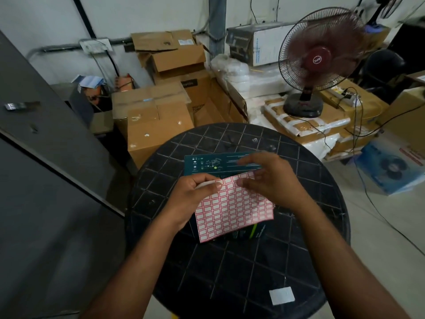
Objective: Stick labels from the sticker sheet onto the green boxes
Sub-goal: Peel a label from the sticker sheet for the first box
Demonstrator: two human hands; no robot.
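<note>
A sticker sheet (234, 209) with rows of red-bordered white labels hangs above the round black table (230, 268). My left hand (190, 199) grips the sheet's upper left corner, thumb on top. At the sheet's top edge, my right hand (269, 180) has its fingertips bent down onto the labels. A dark green box (213, 165) with white print lies flat on the table just beyond the sheet, partly hidden by my hands. Another dark box edge (250, 233) shows under the sheet's near side.
A white label patch (281, 295) sits on the table's near right. Cardboard boxes (158, 125) are stacked behind the table. A red standing fan (319, 58) stands at the back right, with cables trailing on the floor. A grey cabinet (46, 157) fills the left.
</note>
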